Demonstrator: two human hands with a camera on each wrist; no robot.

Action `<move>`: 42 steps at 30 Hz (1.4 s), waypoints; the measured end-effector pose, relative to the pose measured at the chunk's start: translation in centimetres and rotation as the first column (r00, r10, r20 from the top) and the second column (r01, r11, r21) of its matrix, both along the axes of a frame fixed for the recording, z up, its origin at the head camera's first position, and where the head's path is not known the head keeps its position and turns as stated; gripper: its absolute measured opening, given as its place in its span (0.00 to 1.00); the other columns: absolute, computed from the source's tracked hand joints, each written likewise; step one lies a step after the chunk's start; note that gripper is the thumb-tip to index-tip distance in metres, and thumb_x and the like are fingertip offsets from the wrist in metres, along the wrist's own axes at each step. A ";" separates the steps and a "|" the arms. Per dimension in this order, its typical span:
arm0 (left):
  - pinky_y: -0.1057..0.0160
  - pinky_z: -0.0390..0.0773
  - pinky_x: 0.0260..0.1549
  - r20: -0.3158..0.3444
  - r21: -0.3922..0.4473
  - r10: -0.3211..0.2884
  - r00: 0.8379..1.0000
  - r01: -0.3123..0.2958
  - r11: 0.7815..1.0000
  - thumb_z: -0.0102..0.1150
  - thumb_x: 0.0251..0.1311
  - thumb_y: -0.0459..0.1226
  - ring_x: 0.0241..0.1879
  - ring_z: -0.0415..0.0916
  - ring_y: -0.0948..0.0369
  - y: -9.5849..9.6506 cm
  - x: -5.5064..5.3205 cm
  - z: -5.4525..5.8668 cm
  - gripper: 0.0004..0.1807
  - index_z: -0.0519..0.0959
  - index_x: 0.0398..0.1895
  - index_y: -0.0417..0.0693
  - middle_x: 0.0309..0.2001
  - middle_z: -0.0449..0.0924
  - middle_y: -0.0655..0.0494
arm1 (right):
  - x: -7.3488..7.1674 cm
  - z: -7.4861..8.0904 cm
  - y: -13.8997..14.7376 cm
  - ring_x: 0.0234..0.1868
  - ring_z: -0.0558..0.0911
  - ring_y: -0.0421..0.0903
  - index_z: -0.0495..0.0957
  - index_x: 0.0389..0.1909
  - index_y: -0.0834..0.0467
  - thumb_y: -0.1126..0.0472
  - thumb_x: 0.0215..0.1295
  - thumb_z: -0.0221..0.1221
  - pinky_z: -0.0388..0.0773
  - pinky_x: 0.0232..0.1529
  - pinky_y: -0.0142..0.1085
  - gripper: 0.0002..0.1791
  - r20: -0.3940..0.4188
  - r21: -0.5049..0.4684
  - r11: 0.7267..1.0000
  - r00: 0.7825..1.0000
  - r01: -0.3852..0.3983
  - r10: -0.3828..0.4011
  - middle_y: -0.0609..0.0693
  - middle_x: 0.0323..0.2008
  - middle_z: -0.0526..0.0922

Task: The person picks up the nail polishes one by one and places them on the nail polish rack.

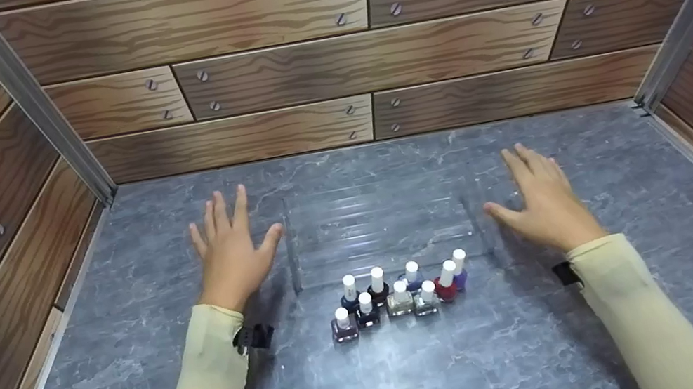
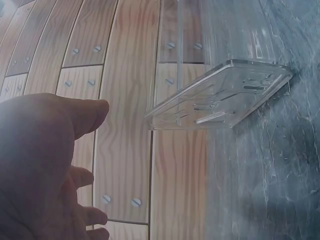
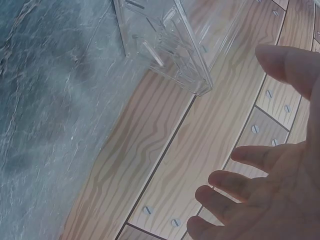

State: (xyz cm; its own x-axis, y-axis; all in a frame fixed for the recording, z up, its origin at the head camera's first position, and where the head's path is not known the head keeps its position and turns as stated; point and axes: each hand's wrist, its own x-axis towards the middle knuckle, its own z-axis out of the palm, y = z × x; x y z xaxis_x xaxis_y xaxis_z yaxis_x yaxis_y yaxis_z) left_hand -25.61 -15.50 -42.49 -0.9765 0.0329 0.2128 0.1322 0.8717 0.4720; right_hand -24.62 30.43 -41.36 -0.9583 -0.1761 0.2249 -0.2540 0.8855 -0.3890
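A clear plastic tiered rack stands on the table between the two hands. My left hand is to its left with fingers spread and thumb toward it, holding nothing. On the other side, my right hand has its fingers extended and its thumb apart, also with nothing in it. The rack's end panel shows beyond the thumb in the left wrist view. Several white-capped nail polish bottles cluster in front of the rack, among them a red bottle, a purple bottle, pale bottles and dark bottles.
The grey marbled table is enclosed by wood-patterned panels at the back and both sides. Metal posts stand at the back corners. A dark strap sits at the left wrist, and a similar band is on the right.
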 end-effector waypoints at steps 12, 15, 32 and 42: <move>0.33 0.23 0.77 0.036 -0.008 -0.005 0.999 0.005 1.000 0.53 0.73 0.59 0.82 0.29 0.40 0.3 0.1 -0.4 0.46 0.46 0.85 0.55 0.82 0.34 0.35 | 0.3 0.0 0.1 0.78 0.47 0.73 0.48 0.81 0.66 0.45 0.70 0.65 0.34 0.80 0.65 0.52 0.028 0.000 1.000 0.999 0.017 -0.017 0.72 0.79 0.45; 0.33 0.25 0.77 0.037 -0.014 0.005 0.999 -0.004 1.000 0.53 0.73 0.59 0.82 0.29 0.40 0.4 0.1 -0.5 0.46 0.47 0.85 0.55 0.82 0.34 0.34 | 0.3 -0.1 0.0 0.78 0.48 0.73 0.49 0.81 0.66 0.45 0.70 0.65 0.34 0.80 0.65 0.51 0.032 -0.002 1.000 0.999 0.014 -0.014 0.72 0.79 0.46; 0.34 0.23 0.77 0.054 -0.016 -0.005 0.999 0.006 1.000 0.55 0.72 0.58 0.81 0.27 0.39 1.0 0.2 -0.5 0.49 0.42 0.85 0.53 0.82 0.31 0.35 | 0.2 0.2 -0.4 0.77 0.53 0.73 0.51 0.81 0.64 0.44 0.72 0.62 0.48 0.76 0.72 0.49 0.072 0.012 1.000 0.997 -0.013 0.012 0.70 0.78 0.52; 0.32 0.26 0.77 0.070 -0.046 -0.034 0.997 0.037 0.998 0.55 0.72 0.59 0.81 0.29 0.39 1.4 0.1 -0.5 0.50 0.41 0.85 0.54 0.82 0.31 0.36 | 0.6 0.8 -0.3 0.67 0.70 0.68 0.65 0.72 0.67 0.49 0.72 0.63 0.67 0.69 0.67 0.37 0.053 -0.032 0.999 0.998 -0.034 0.036 0.68 0.66 0.70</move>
State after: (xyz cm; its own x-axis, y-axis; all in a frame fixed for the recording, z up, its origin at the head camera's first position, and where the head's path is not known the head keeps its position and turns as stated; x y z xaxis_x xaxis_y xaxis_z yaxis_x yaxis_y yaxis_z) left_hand -25.49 -14.10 -43.03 -0.9869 0.0764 0.1418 0.1319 0.8885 0.4395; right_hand -24.07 30.14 -40.61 -0.9626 -0.2034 0.1791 -0.2626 0.8636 -0.4303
